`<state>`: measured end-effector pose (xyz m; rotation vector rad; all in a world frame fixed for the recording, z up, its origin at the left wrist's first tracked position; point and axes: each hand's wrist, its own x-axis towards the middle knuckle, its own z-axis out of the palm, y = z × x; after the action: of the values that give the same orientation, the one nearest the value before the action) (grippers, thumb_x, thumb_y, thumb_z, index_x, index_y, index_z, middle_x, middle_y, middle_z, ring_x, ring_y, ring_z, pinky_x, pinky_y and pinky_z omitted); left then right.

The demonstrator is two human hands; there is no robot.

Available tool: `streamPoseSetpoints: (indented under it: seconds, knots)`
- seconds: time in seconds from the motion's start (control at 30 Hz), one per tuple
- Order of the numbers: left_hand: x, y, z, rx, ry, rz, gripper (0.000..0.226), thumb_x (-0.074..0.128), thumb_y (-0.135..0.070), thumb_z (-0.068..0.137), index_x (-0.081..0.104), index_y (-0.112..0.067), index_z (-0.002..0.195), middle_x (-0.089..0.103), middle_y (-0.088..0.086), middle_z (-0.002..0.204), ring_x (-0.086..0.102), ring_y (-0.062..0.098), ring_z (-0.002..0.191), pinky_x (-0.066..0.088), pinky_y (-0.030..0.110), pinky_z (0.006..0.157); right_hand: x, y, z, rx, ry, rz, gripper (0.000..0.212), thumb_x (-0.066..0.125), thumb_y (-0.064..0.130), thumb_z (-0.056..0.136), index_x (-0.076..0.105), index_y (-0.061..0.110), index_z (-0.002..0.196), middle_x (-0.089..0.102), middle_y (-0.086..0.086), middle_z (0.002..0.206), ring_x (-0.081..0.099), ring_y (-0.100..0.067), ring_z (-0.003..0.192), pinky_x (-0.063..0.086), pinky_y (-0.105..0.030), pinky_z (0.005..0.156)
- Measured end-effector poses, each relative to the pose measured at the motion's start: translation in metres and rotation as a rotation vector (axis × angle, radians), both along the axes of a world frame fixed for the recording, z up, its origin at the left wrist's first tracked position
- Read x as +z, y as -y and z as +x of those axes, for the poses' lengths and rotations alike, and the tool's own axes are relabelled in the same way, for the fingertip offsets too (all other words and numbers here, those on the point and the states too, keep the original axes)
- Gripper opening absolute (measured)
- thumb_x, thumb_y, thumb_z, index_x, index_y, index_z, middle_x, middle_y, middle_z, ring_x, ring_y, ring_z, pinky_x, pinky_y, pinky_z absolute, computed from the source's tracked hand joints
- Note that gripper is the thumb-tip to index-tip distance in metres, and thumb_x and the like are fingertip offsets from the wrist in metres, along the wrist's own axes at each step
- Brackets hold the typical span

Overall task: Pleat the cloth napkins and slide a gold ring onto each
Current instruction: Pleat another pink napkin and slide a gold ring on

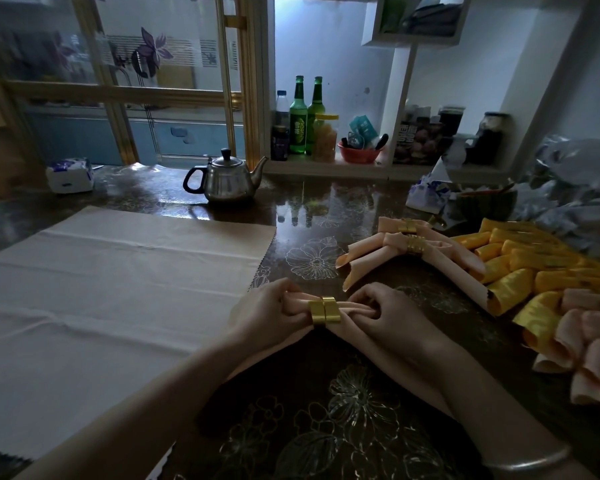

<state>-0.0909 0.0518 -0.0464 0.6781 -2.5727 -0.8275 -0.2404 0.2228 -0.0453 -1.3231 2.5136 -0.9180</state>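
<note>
A pleated peach napkin (354, 308) lies across the dark table in front of me with a gold ring (324, 311) around its middle. My left hand (274, 311) grips the napkin just left of the ring. My right hand (392, 311) pinches the folds just right of it. Two ringed peach napkins (388, 252) lie behind, each with a gold ring (415, 244). A flat pale cloth (118, 278) is spread out on the left.
A pile of yellow and peach ringed napkins (534, 271) fills the right side. A steel teapot (227, 180) stands at the back, a tissue pack (70, 174) far left. Bottles (298, 119) and jars sit on the shelf behind.
</note>
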Motion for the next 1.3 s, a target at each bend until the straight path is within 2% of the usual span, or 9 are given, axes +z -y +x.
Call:
streamPoseSetpoints:
  seconds: [0.13,0.23,0.37,0.53,0.73,0.93,1.1,1.17,1.3]
  knots:
    - [-0.001,0.001,-0.001,-0.012,0.006,0.024,0.054,0.061,-0.063,0.056,0.065,-0.036,0.102,0.069,-0.01,0.095,0.064,0.013,0.089,0.054,0.038,0.08,-0.002,0.005,0.002,0.047,-0.033,0.005,0.016,0.071,0.04,0.078,0.066,0.04,0.094,0.066,0.01,0.091,0.06,-0.004,0.081,0.053,-0.034,0.076]
    - [-0.003,-0.002,-0.002,-0.033,-0.023,0.046,0.053,0.057,-0.067,0.052,0.065,-0.035,0.094,0.068,-0.011,0.087,0.064,0.012,0.085,0.054,0.038,0.077,-0.005,0.012,0.004,-0.051,0.026,-0.07,0.012,0.072,0.039,0.08,0.071,0.03,0.087,0.069,0.011,0.078,0.063,-0.004,0.074,0.053,-0.033,0.07]
    - [-0.002,-0.001,-0.002,-0.06,0.013,0.04,0.048,0.062,-0.055,0.057,0.066,-0.029,0.097,0.066,-0.01,0.085,0.063,0.013,0.085,0.053,0.034,0.077,-0.003,0.016,0.004,-0.1,0.113,-0.064,0.013,0.074,0.035,0.079,0.072,0.026,0.089,0.069,0.011,0.08,0.063,-0.005,0.078,0.047,-0.024,0.064]
    - [-0.004,0.0,-0.001,-0.052,0.026,-0.034,0.043,0.079,-0.047,0.062,0.066,-0.028,0.099,0.064,-0.011,0.085,0.061,0.013,0.085,0.05,0.03,0.075,-0.004,0.017,0.002,-0.117,0.164,-0.063,0.017,0.077,0.036,0.077,0.073,0.026,0.09,0.07,0.011,0.084,0.063,-0.004,0.082,0.05,-0.025,0.071]
    - [-0.004,-0.005,-0.001,0.043,0.009,-0.155,0.038,0.068,-0.054,0.068,0.071,-0.029,0.096,0.07,-0.006,0.091,0.063,0.019,0.089,0.051,0.034,0.072,-0.004,0.015,0.003,-0.11,0.202,-0.096,0.018,0.079,0.036,0.076,0.073,0.026,0.09,0.07,0.009,0.085,0.065,-0.007,0.083,0.054,-0.029,0.075]
    - [-0.001,-0.01,-0.003,0.169,0.041,-0.124,0.037,0.069,-0.051,0.074,0.066,-0.036,0.108,0.067,-0.009,0.106,0.06,0.018,0.102,0.048,0.031,0.076,0.017,-0.004,0.004,0.051,0.326,-0.003,0.038,0.069,0.015,0.085,0.061,0.03,0.118,0.063,0.007,0.108,0.061,-0.002,0.094,0.05,-0.014,0.073]
    - [-0.002,-0.015,-0.009,0.202,0.045,-0.124,0.034,0.068,-0.053,0.075,0.066,-0.033,0.104,0.066,-0.008,0.1,0.06,0.017,0.096,0.046,0.031,0.069,0.02,-0.015,0.008,0.011,0.145,-0.001,0.03,0.065,0.038,0.09,0.061,0.033,0.119,0.061,0.013,0.112,0.055,0.004,0.091,0.042,-0.013,0.069]
    - [-0.002,-0.021,-0.013,0.189,0.031,-0.118,0.033,0.068,-0.054,0.075,0.066,-0.032,0.099,0.065,-0.008,0.095,0.059,0.016,0.092,0.045,0.03,0.067,0.02,-0.018,0.01,-0.049,0.17,-0.042,0.032,0.062,0.047,0.089,0.062,0.031,0.117,0.06,0.013,0.107,0.053,0.006,0.089,0.041,-0.014,0.069]
    - [0.0,-0.039,-0.031,0.152,-0.028,-0.123,0.033,0.068,-0.058,0.073,0.067,-0.029,0.088,0.065,-0.01,0.084,0.061,0.015,0.081,0.05,0.032,0.066,0.019,-0.03,0.002,-0.165,0.113,-0.069,0.035,0.072,0.043,0.082,0.061,0.029,0.113,0.058,0.013,0.104,0.058,-0.004,0.097,0.05,-0.023,0.08]
